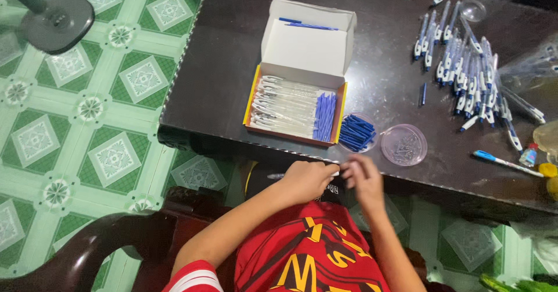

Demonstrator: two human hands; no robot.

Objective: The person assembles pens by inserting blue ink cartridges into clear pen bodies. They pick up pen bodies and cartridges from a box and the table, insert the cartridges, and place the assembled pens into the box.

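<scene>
My left hand (307, 180) is closed around a white and blue pen (278, 176) whose tip sticks out to the left, just below the near edge of the dark table (226, 65). My right hand (363, 178) pinches the pen's other end, fingertips touching the left hand. Just beyond them stands an open box (297, 109) filled with white pens with blue ends, lid tipped back. To its right sit a clear dish of blue pen parts (356, 133) and a second clear dish of small metal pieces (403, 145).
A pile of several assembled blue and white pens (468, 71) lies at the table's right. One pen (505, 163) lies alone near the right front edge beside a small bottle (529, 155). Green patterned floor tiles (87, 123) spread left; a fan base (55, 18) stands top left.
</scene>
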